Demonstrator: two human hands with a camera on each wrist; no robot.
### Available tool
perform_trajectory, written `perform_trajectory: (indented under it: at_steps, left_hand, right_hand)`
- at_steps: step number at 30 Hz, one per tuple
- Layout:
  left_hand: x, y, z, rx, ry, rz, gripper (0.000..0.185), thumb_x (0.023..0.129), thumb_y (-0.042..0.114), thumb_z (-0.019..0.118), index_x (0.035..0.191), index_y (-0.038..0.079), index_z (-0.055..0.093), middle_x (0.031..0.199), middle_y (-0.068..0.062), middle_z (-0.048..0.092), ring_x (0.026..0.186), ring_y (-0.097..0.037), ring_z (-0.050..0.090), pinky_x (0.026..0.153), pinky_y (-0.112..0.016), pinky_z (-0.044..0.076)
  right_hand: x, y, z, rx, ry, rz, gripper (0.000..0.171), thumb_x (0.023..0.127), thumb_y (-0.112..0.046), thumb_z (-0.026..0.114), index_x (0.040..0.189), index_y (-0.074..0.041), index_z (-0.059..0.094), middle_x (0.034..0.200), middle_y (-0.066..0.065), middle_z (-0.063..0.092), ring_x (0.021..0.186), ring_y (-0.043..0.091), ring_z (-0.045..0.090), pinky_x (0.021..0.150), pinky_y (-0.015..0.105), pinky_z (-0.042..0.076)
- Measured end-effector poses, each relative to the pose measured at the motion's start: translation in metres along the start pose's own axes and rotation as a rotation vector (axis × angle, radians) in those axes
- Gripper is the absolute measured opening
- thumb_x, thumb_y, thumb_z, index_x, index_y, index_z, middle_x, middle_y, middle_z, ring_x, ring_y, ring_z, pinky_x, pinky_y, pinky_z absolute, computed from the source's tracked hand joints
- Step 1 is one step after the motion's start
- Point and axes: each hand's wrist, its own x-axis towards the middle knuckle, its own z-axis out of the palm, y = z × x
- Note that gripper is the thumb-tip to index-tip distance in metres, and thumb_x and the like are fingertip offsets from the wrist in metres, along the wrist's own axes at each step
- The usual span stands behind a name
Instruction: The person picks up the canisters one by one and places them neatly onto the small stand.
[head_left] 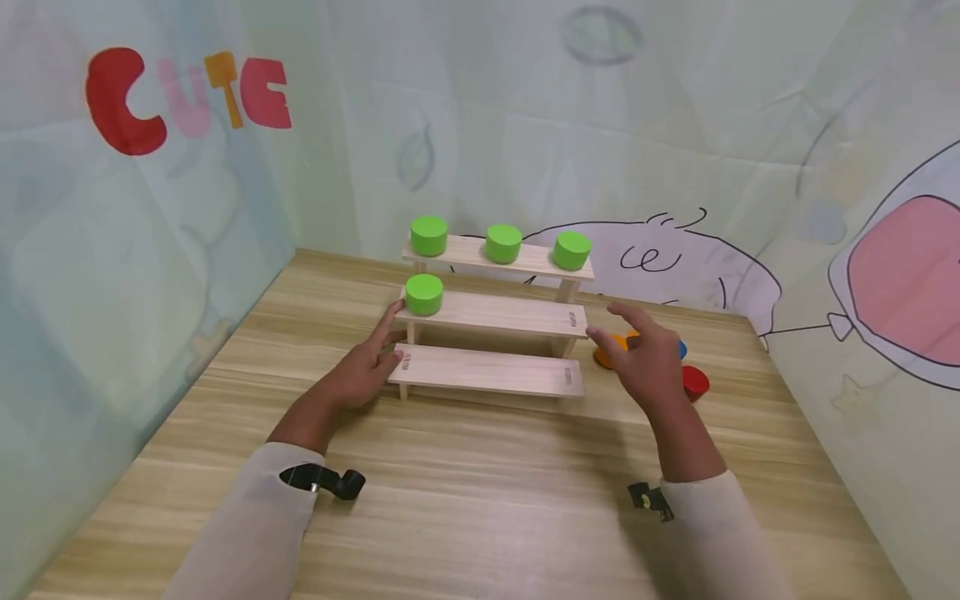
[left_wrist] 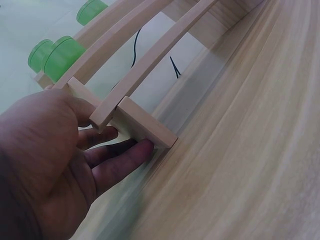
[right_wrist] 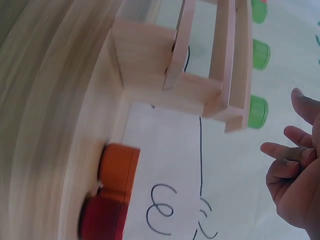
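Note:
A three-step wooden rack [head_left: 487,369] stands on the table. On its top step sit three short green cylinders, the left one [head_left: 429,237], the middle one [head_left: 503,243] and the right one [head_left: 572,251]. A fourth green cylinder [head_left: 424,295] is at the left end of the middle step. My left hand [head_left: 363,367] touches the rack's left end, thumb at the bottom step; in the left wrist view its fingers [left_wrist: 122,167] rest against the side panel [left_wrist: 145,122]. My right hand [head_left: 647,362] hovers, fingers spread, beside the rack's right end and holds nothing.
Behind and beside my right hand, orange [head_left: 606,353], blue [head_left: 682,349] and red [head_left: 696,382] round pieces lie on the table [head_left: 465,500]. A printed cloth [head_left: 465,108] hangs close behind the rack and along both sides.

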Motion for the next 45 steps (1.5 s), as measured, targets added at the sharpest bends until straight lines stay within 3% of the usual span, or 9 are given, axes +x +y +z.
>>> perform_trajectory:
  at_steps: [3,6,9,14,18,23,28,35,45]
  left_hand:
    - [0.0,0.0,-0.001,-0.005,-0.002,0.003,0.08,0.118,0.021,0.041,0.175,0.041,-0.012,0.175,-0.03,0.034,0.158,-0.056,0.04,0.128,-0.073,0.029]
    - [-0.001,-0.001,-0.001,-0.012,-0.002,0.008,0.08,0.118,0.021,0.041,0.175,0.04,-0.012,0.174,-0.03,0.034,0.158,-0.056,0.04,0.128,-0.073,0.03]
    - [-0.001,-0.001,0.0,-0.022,-0.002,0.012,0.08,0.118,0.02,0.041,0.175,0.039,-0.012,0.174,-0.031,0.034,0.158,-0.056,0.04,0.128,-0.072,0.03]
    - [0.0,-0.001,-0.001,-0.013,-0.004,0.016,0.08,0.118,0.02,0.041,0.176,0.037,-0.012,0.174,-0.032,0.035,0.158,-0.056,0.04,0.128,-0.072,0.03]
    - [0.001,0.0,-0.002,-0.006,-0.002,0.018,0.08,0.118,0.02,0.041,0.175,0.038,-0.012,0.174,-0.032,0.035,0.157,-0.056,0.04,0.128,-0.073,0.029]
    - [0.002,-0.001,-0.003,-0.003,-0.002,0.017,0.08,0.118,0.02,0.041,0.175,0.038,-0.012,0.173,-0.032,0.036,0.156,-0.057,0.042,0.128,-0.072,0.031]
    - [0.001,-0.002,-0.001,-0.005,-0.005,0.01,0.08,0.118,0.021,0.041,0.175,0.039,-0.012,0.174,-0.032,0.035,0.155,-0.057,0.044,0.126,-0.073,0.034]
    - [0.0,-0.002,-0.001,-0.003,0.0,0.008,0.08,0.118,0.021,0.041,0.175,0.04,-0.011,0.174,-0.031,0.035,0.155,-0.057,0.044,0.126,-0.072,0.034]
    - [0.0,0.0,0.0,-0.009,0.003,0.009,0.08,0.118,0.019,0.042,0.175,0.039,-0.011,0.173,-0.031,0.036,0.152,-0.057,0.047,0.125,-0.072,0.037]
  right_hand:
    - [-0.002,0.007,-0.009,0.016,0.001,0.051,0.05,0.095,-0.025,0.088,0.141,-0.009,0.074,0.12,0.023,0.079,0.044,0.01,0.038,0.044,0.021,0.038]
    - [-0.006,0.015,-0.016,0.028,-0.007,0.101,0.051,0.096,-0.026,0.087,0.143,-0.011,0.073,0.085,0.022,0.071,0.043,0.008,0.033,0.043,0.022,0.035]
    - [-0.009,0.026,-0.021,0.034,-0.004,0.14,0.049,0.097,-0.025,0.087,0.142,-0.01,0.074,0.084,0.019,0.067,0.046,0.007,0.029,0.044,0.023,0.033]
    - [-0.017,0.044,-0.027,0.044,0.0,0.198,0.048,0.098,-0.024,0.085,0.142,-0.009,0.075,0.137,0.02,0.074,0.069,0.021,0.051,0.056,0.013,0.042]
    - [-0.02,0.055,-0.033,0.06,-0.02,0.258,0.051,0.098,-0.029,0.085,0.144,-0.009,0.073,0.148,0.02,0.07,0.116,0.037,0.067,0.072,0.004,0.047]
    - [-0.022,0.07,-0.038,0.033,-0.072,0.314,0.055,0.098,-0.031,0.084,0.146,-0.008,0.071,0.151,0.019,0.068,0.136,0.043,0.064,0.096,0.03,0.062]
    - [-0.022,0.083,-0.044,0.022,-0.149,0.368,0.058,0.098,-0.03,0.086,0.148,-0.007,0.069,0.156,0.023,0.062,0.14,0.046,0.06,0.119,0.06,0.05]
    - [-0.02,0.108,-0.046,0.072,-0.326,0.502,0.072,0.098,-0.039,0.084,0.158,-0.011,0.059,0.171,0.024,0.043,0.161,0.053,0.035,0.128,0.068,0.035]
    - [-0.023,0.125,-0.046,0.057,-0.416,0.522,0.071,0.099,-0.036,0.083,0.16,-0.011,0.057,0.173,0.028,0.04,0.16,0.055,0.032,0.127,0.068,0.037]
